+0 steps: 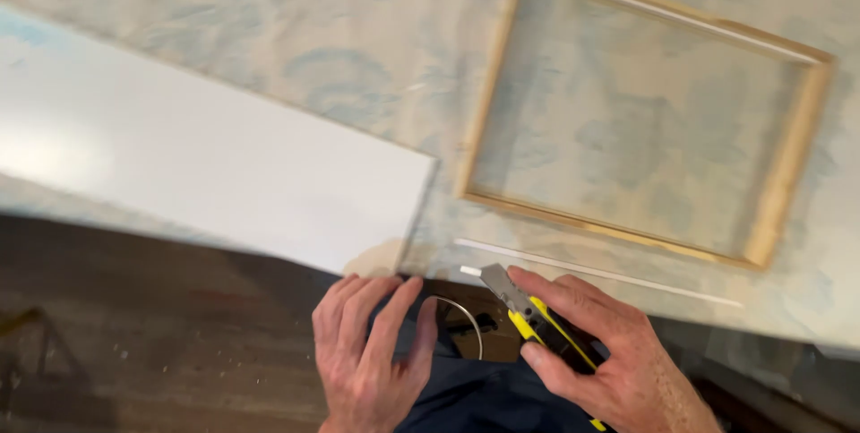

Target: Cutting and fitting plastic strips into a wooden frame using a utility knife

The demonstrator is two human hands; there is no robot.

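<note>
My right hand (618, 352) grips a yellow and black utility knife (537, 321) with its blade out, pointing up-left toward the table's near edge. My left hand (367, 348) rests with fingers together on dark blue cloth (484, 397) just below the table edge, holding nothing. A thin curved wire or ring (466, 317) shows between the two hands. A thin white strip (600, 272) lies on the table just beyond the knife tip. The frame is blurred by motion.
A light wooden rectangular frame (788, 173) lies on the pale blue patterned table cover (358, 48). A large white board (206, 155) lies to the left, reaching the table edge. Dark wooden floor (134, 343) shows below.
</note>
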